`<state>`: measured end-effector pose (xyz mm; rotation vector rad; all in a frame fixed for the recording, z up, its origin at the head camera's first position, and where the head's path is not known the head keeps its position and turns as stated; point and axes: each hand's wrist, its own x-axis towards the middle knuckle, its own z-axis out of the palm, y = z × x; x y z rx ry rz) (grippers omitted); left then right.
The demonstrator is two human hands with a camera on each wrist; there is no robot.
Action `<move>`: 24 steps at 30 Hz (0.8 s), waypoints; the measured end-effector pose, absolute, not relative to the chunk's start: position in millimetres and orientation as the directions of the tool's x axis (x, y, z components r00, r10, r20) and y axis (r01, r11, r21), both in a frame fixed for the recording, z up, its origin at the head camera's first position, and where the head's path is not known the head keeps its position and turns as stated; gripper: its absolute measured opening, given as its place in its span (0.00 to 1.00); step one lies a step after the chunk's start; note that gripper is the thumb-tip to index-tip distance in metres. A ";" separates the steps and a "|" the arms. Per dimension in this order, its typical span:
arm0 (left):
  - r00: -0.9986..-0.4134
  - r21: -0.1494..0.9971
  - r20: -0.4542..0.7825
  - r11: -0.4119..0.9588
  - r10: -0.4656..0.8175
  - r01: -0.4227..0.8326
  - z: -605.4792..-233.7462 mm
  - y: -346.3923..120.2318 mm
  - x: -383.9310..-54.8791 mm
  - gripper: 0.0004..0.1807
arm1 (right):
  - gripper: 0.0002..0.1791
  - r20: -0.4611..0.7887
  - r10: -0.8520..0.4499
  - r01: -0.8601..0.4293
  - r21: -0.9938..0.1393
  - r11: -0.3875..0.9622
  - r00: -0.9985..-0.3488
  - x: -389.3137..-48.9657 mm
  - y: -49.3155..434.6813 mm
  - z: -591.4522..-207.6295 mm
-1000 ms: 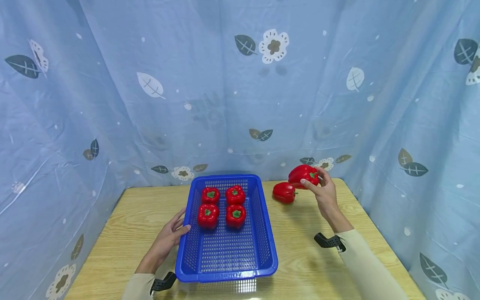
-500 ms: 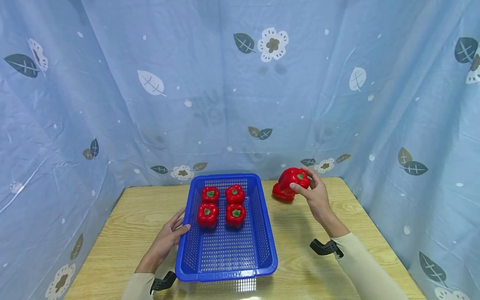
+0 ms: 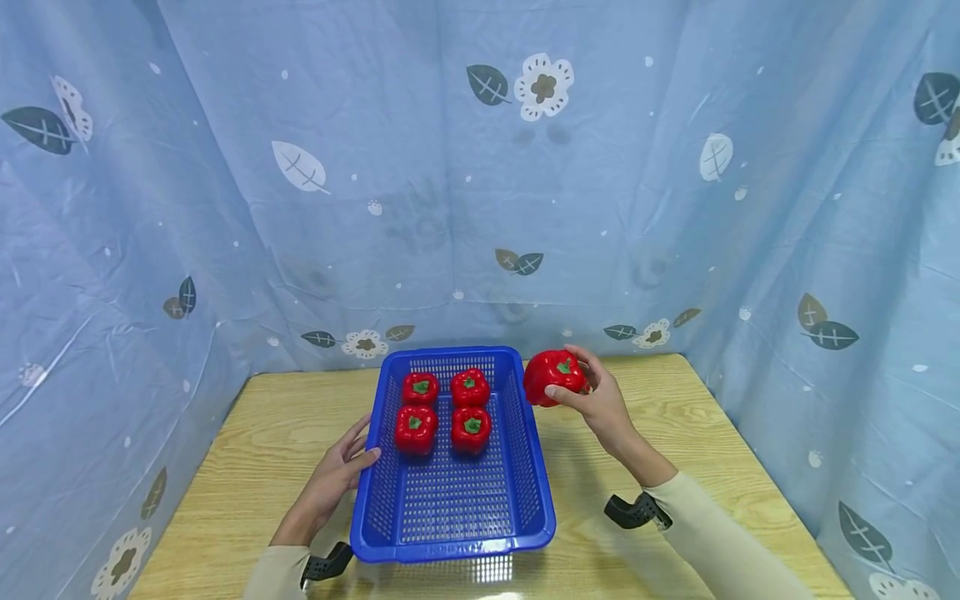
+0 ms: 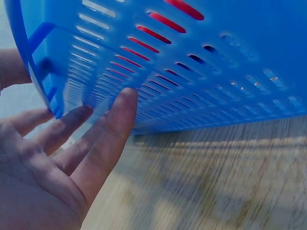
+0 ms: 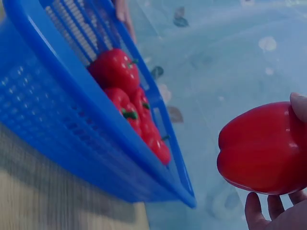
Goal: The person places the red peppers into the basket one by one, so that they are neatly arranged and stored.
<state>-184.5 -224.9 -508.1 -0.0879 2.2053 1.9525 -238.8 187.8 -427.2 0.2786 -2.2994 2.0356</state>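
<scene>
A blue plastic basket with slotted walls stands on the table, several red bell peppers with green stems grouped stem-up in its far part. My left hand holds the basket's left side, thumb at the rim and fingers against the outer wall; in the left wrist view, fingertips touch the slots. My right hand grips another red bell pepper between thumb and fingers, raised beside the basket's far right rim. In the right wrist view that pepper hangs apart from the basket.
The wooden table extends on both sides of the basket. A blue patterned curtain encloses the back and sides. Another bell pepper on the table behind the right hand is mostly hidden. Black cameras are strapped to both wrists.
My right hand has carried the bell pepper leftward to the basket's right rim, turning its stem end more toward me, and now covers the pepper on the table. The left hand stays in place.
</scene>
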 end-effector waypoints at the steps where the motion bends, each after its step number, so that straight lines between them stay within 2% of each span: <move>1: -0.979 0.976 -0.185 0.129 0.083 -0.173 -508.1 -225.0 -184.6 0.40 | 0.39 0.164 -0.108 -0.176 -0.978 0.116 -0.981 -237.6 184.7 -427.2; 14: -0.978 0.977 -0.188 0.122 0.092 -0.177 -509.4 -226.3 -183.0 0.40 | 0.41 0.158 -0.294 -0.198 -0.974 0.112 -0.943 -219.3 150.7 -424.2; 24: -0.978 0.977 -0.187 0.120 0.097 -0.175 -508.1 -225.6 -184.5 0.41 | 0.42 0.112 -0.426 -0.198 -0.967 0.163 -0.898 -211.2 126.8 -422.5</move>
